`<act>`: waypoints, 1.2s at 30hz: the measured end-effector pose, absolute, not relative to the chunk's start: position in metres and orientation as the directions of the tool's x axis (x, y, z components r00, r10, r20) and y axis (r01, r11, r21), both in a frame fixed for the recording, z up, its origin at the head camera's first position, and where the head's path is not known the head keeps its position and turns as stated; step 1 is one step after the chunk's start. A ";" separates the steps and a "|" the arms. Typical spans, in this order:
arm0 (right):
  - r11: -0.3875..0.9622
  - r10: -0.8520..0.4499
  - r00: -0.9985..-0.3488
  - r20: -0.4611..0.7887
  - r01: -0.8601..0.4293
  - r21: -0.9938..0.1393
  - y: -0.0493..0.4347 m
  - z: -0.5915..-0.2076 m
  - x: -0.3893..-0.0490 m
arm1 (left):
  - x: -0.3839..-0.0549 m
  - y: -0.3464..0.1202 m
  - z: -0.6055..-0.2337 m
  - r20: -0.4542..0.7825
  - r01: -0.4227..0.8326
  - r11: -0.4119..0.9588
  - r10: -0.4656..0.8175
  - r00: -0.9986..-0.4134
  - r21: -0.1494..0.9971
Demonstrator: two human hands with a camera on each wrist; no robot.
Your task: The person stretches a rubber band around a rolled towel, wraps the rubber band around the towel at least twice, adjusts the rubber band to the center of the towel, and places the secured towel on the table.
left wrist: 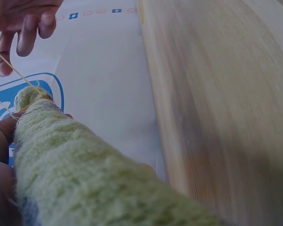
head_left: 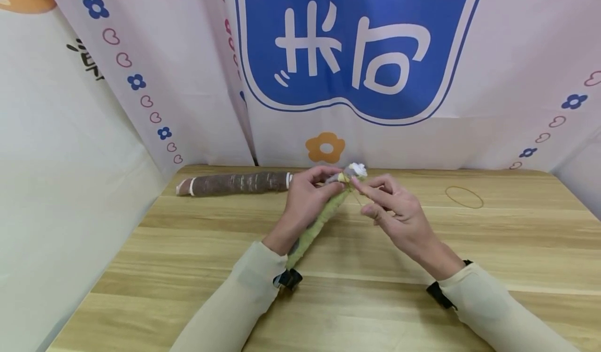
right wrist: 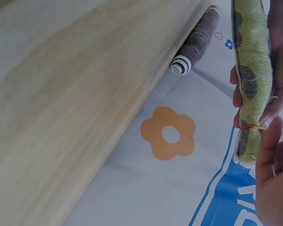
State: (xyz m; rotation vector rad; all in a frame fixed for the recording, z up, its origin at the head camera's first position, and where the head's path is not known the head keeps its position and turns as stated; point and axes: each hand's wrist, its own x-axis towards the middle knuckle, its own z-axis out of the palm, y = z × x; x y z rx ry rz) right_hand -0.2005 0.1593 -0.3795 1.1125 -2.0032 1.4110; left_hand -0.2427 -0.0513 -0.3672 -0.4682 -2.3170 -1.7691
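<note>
A long rolled towel point(head_left: 319, 224), green with grey patches, slants up from the table, its far end showing white. My left hand point(head_left: 307, 195) grips it near that end, thumb and fingers around the roll. A thin yellow rubber band point(right wrist: 253, 126) circles the roll just short of the end. In the left wrist view a strand of the rubber band point(left wrist: 14, 68) stretches away from the towel point(left wrist: 85, 160) toward my right hand. That right hand point(head_left: 399, 211) pinches the stretched band beside the roll.
A brownish-grey rolled towel point(head_left: 239, 183) with white bands lies at the back left of the wooden table point(head_left: 375, 300). Toward the back right lies a loose rubber band point(head_left: 469, 207). A printed curtain point(head_left: 281, 133) hangs right behind the table's back edge.
</note>
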 end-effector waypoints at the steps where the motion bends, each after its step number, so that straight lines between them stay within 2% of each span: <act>1: 0.172 -0.363 -0.573 0.735 -0.817 -0.551 0.159 -0.380 -0.201 | -0.242 -0.051 -0.367 0.336 0.359 0.239 0.133 -0.932 0.902; 5: 0.214 -0.374 -0.560 0.740 -0.828 -0.519 0.158 -0.380 -0.201 | -0.242 -0.051 -0.367 0.329 0.352 0.244 0.130 -0.935 0.904; 8: 0.278 -0.323 -0.565 0.759 -0.824 -0.494 0.158 -0.380 -0.201 | -0.242 -0.051 -0.367 0.317 0.338 0.243 0.124 -0.940 0.909; 16: 0.456 -0.176 -0.702 0.690 -0.679 -0.575 0.159 -0.379 -0.197 | -0.240 -0.050 -0.366 0.314 0.328 0.233 0.099 -0.944 0.915; 23: 0.604 -0.139 -0.728 0.672 -0.600 -0.525 0.161 -0.376 -0.200 | -0.240 -0.049 -0.367 0.336 0.347 0.233 0.088 -0.938 0.908; 29: 0.638 -0.140 -0.753 0.643 -0.565 -0.523 0.165 -0.376 -0.199 | -0.238 -0.048 -0.367 0.366 0.374 0.226 0.079 -0.927 0.899; 36: 0.612 -0.182 -0.792 0.584 -0.555 -0.563 0.162 -0.378 -0.194 | -0.238 -0.046 -0.368 0.412 0.410 0.232 0.043 -0.910 0.882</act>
